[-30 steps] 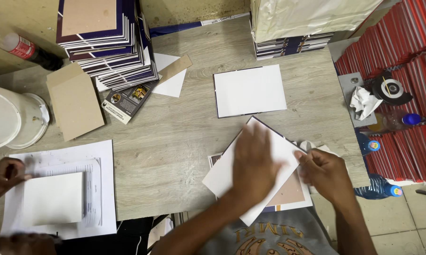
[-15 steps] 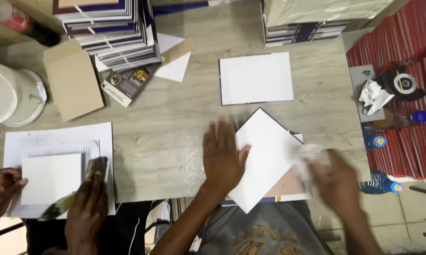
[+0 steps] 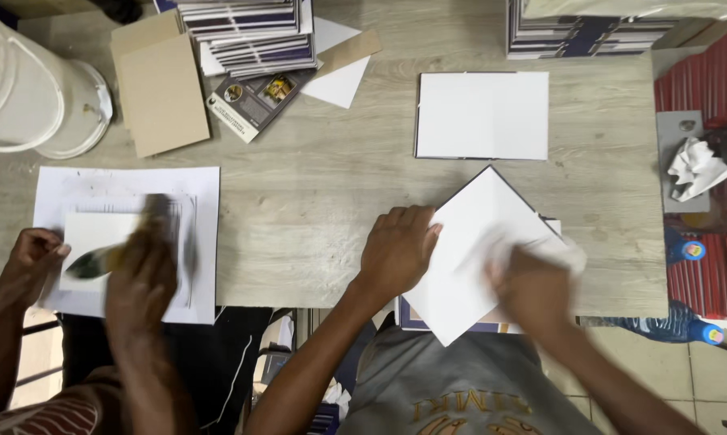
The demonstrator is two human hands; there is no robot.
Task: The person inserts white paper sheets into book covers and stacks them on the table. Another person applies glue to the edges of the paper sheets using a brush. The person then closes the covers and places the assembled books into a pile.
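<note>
A white sheet [image 3: 468, 234] lies turned like a diamond on a dark-edged cover at the near edge of the wooden table [image 3: 315, 201]. My left hand [image 3: 397, 251] rests flat on the sheet's left corner and holds it down. My right hand [image 3: 534, 292] is blurred with motion over the sheet's right half. It seems to grip a white cloth [image 3: 561, 251] against the sheet. A second white-faced board [image 3: 483, 115] lies flat farther back.
At the left, another person's hands [image 3: 142, 270] work a brush [image 3: 98, 259] over paper [image 3: 126, 185]. A white bucket [image 3: 25, 89], cardboard pieces [image 3: 161, 93] and book stacks [image 3: 247, 32] line the back. Crumpled tissue [image 3: 693, 165] lies at the right.
My left hand has slid from the sheet's middle to its left corner. My right hand has moved onto the sheet, rubbing. The other person's hand has begun brushing the paper.
</note>
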